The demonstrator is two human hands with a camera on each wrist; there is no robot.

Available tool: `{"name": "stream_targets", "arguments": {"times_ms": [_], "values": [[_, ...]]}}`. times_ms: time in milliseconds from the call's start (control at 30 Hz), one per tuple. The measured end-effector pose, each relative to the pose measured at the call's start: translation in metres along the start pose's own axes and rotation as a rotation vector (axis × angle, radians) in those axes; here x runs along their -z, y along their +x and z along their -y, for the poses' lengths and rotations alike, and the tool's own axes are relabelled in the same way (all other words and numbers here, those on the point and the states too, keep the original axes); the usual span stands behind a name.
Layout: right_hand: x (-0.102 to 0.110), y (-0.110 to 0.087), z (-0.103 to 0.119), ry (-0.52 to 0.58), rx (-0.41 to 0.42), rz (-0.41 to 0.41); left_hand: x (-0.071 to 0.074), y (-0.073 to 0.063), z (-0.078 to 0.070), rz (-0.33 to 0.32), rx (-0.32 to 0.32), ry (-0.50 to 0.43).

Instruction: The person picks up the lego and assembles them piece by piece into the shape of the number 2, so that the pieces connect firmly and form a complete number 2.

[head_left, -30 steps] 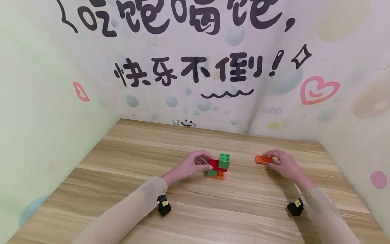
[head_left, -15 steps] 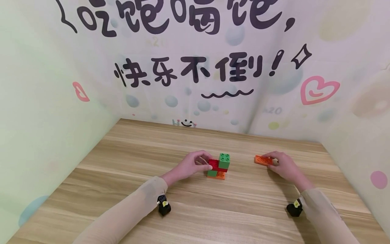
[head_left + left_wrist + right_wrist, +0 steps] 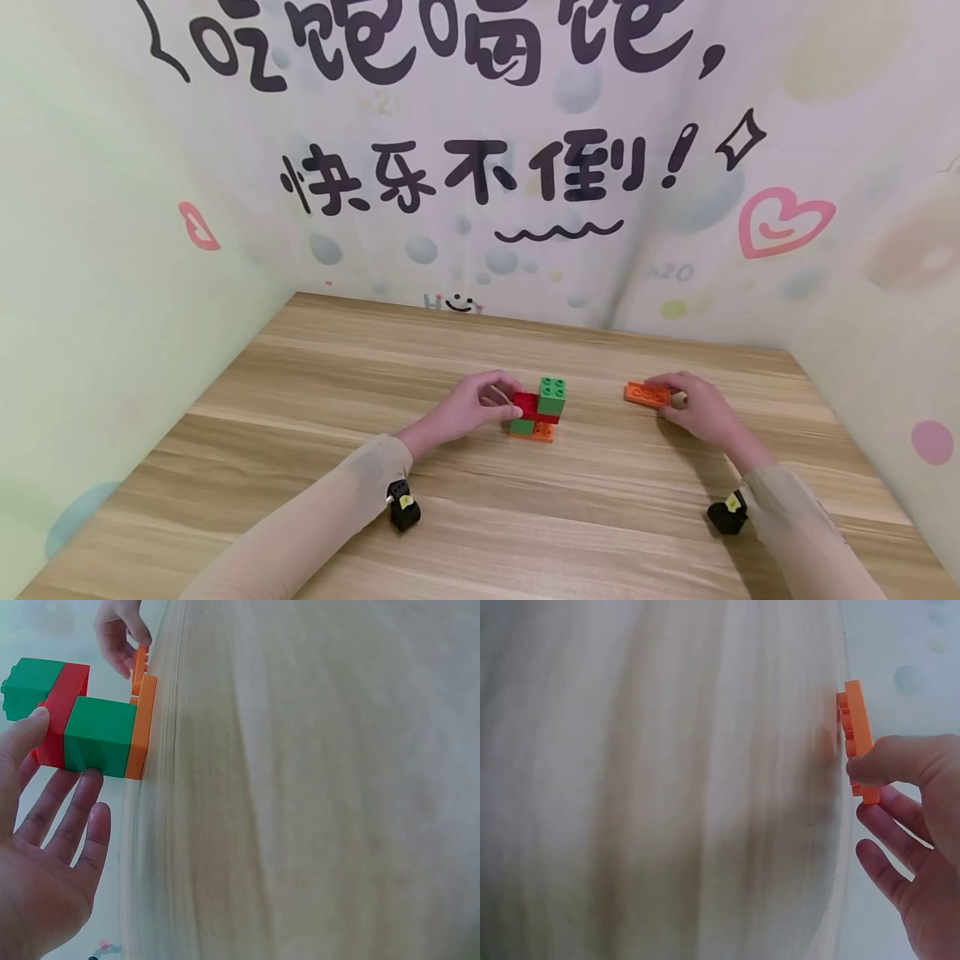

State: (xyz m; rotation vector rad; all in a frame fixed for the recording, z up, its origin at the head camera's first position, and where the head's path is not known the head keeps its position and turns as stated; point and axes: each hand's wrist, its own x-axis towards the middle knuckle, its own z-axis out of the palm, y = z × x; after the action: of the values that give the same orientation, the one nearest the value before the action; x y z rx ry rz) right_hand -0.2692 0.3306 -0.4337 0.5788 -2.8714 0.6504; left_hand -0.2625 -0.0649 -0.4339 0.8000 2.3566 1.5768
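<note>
My left hand (image 3: 474, 408) holds a stack of toy building bricks at its left side. In the left wrist view, the thumb lies on the red brick (image 3: 63, 716) and fingertips touch the lower green brick (image 3: 101, 735). An upper green brick (image 3: 552, 396) sits on the red one's right end, and a flat orange brick (image 3: 543, 432) forms the base. My right hand (image 3: 699, 406) pinches a second flat orange brick (image 3: 860, 720) by one end, to the right of the stack. Its studs face the table in the right wrist view. Whether it touches the table I cannot tell.
Both hands work over a wood-grain table (image 3: 480, 517). A white printed cloth (image 3: 525, 275) with large black characters hangs along the table's back edge, and pale walls close both sides. Each wrist carries a small black camera (image 3: 404, 506).
My right hand has shifted slightly left with the orange brick, and its fingers have moved a little on the brick's end. My left hand and the stack stay in place.
</note>
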Motion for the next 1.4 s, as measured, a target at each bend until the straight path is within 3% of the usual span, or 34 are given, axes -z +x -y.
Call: {"name": "stream_targets", "arguments": {"times_ms": [700, 1133, 1400], "values": [[0.011, 0.007, 0.014, 0.059, 0.044, -0.122, -0.001, 0.0, 0.002, -0.011, -0.017, 0.01], [0.002, 0.016, 0.032, 0.112, 0.087, -0.109, 0.0, -0.001, 0.003, -0.005, -0.019, 0.003], [-0.009, 0.02, 0.038, 0.157, 0.067, -0.105, 0.0, -0.001, 0.002, -0.01, -0.028, -0.001]]}}
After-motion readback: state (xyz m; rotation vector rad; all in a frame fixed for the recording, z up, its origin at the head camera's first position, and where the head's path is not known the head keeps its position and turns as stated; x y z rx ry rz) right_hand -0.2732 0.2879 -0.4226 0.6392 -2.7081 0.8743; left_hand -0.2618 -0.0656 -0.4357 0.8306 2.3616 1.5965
